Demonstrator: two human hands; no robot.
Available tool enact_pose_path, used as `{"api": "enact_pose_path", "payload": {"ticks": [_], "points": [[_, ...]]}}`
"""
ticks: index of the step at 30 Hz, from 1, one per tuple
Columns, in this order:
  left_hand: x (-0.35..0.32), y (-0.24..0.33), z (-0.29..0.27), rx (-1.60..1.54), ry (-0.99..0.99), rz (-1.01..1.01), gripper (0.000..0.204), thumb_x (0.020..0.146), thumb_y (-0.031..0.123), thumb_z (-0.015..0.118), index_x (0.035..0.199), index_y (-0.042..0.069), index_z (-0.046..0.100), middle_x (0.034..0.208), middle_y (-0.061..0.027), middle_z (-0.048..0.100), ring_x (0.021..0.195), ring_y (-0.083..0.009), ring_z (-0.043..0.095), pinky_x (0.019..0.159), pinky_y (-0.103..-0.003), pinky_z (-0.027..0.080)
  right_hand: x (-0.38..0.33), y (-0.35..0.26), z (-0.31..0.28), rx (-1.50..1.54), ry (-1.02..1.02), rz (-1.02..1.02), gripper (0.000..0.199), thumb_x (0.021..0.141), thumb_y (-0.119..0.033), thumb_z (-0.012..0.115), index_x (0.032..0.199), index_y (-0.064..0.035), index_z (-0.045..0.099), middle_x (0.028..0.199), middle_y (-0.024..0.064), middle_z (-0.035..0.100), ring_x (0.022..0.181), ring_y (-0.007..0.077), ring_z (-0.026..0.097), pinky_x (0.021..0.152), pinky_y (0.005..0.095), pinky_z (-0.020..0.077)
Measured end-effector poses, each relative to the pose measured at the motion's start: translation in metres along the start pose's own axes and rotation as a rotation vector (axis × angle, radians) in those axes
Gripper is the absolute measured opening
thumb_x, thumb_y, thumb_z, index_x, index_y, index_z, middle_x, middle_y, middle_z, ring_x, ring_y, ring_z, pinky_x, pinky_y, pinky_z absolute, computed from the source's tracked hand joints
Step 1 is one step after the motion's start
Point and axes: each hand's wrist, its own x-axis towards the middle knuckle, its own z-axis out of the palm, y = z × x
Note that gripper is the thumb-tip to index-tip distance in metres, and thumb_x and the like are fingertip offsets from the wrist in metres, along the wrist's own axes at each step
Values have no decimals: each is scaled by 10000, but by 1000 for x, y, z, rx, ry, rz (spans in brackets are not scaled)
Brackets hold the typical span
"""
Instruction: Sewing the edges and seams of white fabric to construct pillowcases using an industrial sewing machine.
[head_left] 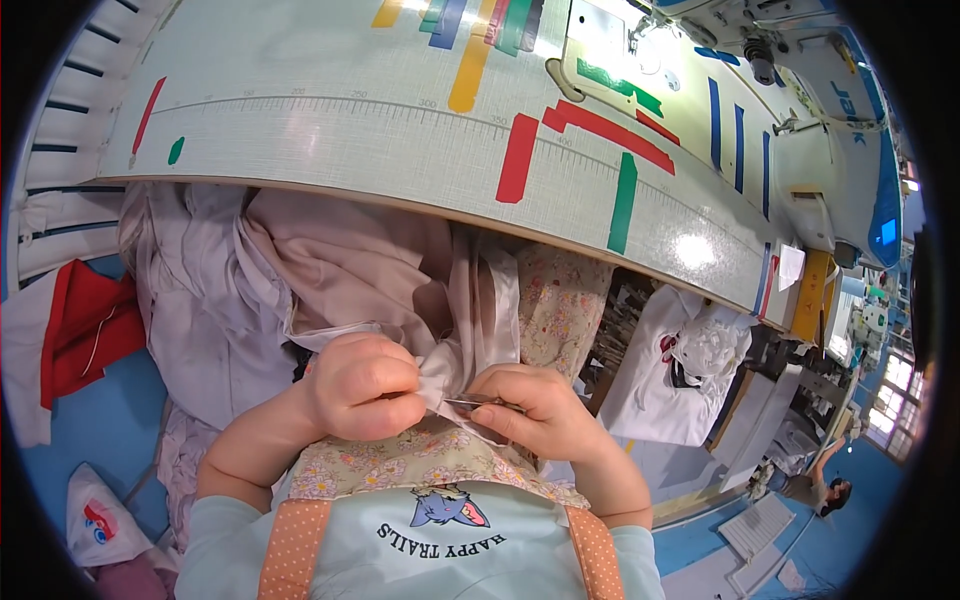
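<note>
Seated below the edge of a taped sewing counter (400, 150), a person pinches a fold of pale mauve fabric (440, 375) taut in the left hand (362, 385) while the right hand (530, 405) grips small metal snips (480, 403) against its seam, lap-level.

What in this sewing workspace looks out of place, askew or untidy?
Pale fabric hangs crumpled in a heap below the table edge. A red cloth lies bunched at the left. Both hands, left hand and right hand, pinch fabric with a thin metal tool.
</note>
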Motion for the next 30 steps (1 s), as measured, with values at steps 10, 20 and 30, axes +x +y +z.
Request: {"api": "enact_pose_path", "payload": {"ticks": [10,20,30], "points": [[-6,2,1,-19,-47,-11,223,563,106,648,773,66,583,784,-54,532,641,-217,571,492,-300,451,-6,6,14,591,287,165,135,893,-104,520,861,27,523,811,141,622,533,96,501,497,213,411],[-8,0,2,-16,-34,-17,213,576,97,638,776,57,574,798,-62,542,645,-227,574,509,-315,460,6,2,8,44,204,-208,372,692,-116,752,987,4,560,960,108,629,866,194,606,666,238,465],[-8,-3,18,-447,-48,-728,118,778,-62,556,835,21,495,788,-97,590,677,-214,584,600,-279,465,-9,16,-7,-105,253,-108,300,657,-75,756,904,-42,589,932,74,609,705,125,565,560,224,426]]}}
